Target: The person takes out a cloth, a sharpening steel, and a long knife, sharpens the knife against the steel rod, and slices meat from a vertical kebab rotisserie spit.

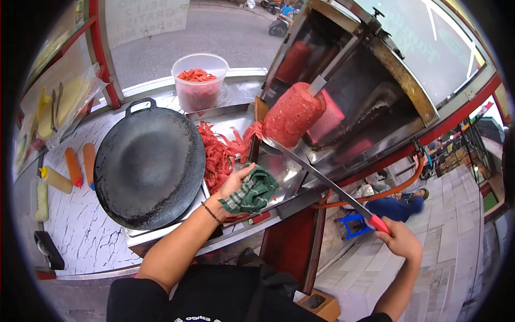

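Observation:
My left hand [232, 185] is closed on a crumpled green checked cloth [253, 190], just in front of the heap of red meat shavings [215, 155]. In my right hand [403, 240] is the red handle of a long kebab knife [332, 185]. Its blade reaches up and left, with the tip end against the lower left side of the red meat cone [292, 115]. The cone sits on a metal spit [317, 85] in the grill. Strips of meat trail from the cone's lower left side toward the shavings in the metal tray [236, 117].
A large dark pan [150, 161] sits left of the tray. Behind stands a clear tub [199, 80] of red meat. Sauce bottles [56, 180] lie on the marbled counter [70, 231]. The upright grill [370, 91] has an orange hose [394, 189] below it. People sit at the right.

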Tool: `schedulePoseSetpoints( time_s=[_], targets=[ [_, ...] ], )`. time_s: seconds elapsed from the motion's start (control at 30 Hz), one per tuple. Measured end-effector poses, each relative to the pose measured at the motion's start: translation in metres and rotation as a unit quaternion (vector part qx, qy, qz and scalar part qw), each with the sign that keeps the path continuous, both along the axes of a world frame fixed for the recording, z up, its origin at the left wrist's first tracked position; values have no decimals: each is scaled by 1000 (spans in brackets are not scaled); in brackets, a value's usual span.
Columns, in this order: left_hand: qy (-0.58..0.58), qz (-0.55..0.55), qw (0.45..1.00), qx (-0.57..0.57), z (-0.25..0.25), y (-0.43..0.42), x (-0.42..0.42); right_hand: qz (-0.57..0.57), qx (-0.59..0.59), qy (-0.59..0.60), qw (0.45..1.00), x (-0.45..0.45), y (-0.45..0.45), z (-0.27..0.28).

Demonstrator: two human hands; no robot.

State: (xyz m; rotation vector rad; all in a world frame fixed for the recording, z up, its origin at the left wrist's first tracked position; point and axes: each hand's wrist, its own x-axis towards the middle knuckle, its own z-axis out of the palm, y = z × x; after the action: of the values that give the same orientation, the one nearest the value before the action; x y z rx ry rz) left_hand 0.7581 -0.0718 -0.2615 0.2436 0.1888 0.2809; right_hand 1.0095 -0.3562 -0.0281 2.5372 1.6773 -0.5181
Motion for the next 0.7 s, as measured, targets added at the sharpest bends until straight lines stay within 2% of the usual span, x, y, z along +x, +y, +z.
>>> schedulePoseSetpoints(
  time_s=[0.07, 0.17, 0.2, 0.27, 0.3, 0.37, 0.4, 0.43, 0.47, 0.5, 0.53, 0.57, 0.63, 0.67, 0.7],
  targets=[
    [54, -1, 998, 19, 8, -7, -2, -8, -5, -12, 1000, -3, 6, -5],
    [126, 8, 984, 124, 10, -20, -18, -4, 25, -7, 1000, -6, 4, 6],
    [137, 14, 984, 115, 1, -26, -20, -20, 49, 27, 998, -5, 6, -1],
    [153, 20, 979, 135, 1, -45, -23, -17, 183, 131, 974, -3, 23, -44],
    [160, 19, 978, 135, 5, -54, -22, -42, 203, 116, 971, -24, 44, -59],
    [146, 37, 976, 155, -12, -63, -11, -63, 287, 160, 942, -50, 87, -113],
    [179, 83, 953, 231, -26, -66, -3, -53, 355, 170, 918, -65, 111, -136],
    [210, 131, 919, 306, -41, -68, 7, -84, 376, 239, 891, -62, 133, -166],
    [208, 151, 901, 350, -59, -73, 19, -85, 395, 242, 882, -76, 157, -168],
    [195, 134, 904, 356, -57, -77, 19, -92, 428, 225, 871, -79, 182, -175],
    [207, 140, 890, 382, -46, -79, 14, -47, 458, 243, 854, -74, 204, -181],
    [219, 144, 875, 407, -38, -81, 9, -49, 460, 242, 853, -74, 217, -181],
    [211, 136, 887, 388, -40, -81, 10, 23, 525, 162, 835, -78, 232, -183],
    [203, 130, 898, 368, -40, -80, 10, -45, 485, 227, 843, -87, 222, -189],
    [203, 129, 898, 368, -40, -79, 10, -55, 499, 209, 839, -97, 208, -202]
  ],
)
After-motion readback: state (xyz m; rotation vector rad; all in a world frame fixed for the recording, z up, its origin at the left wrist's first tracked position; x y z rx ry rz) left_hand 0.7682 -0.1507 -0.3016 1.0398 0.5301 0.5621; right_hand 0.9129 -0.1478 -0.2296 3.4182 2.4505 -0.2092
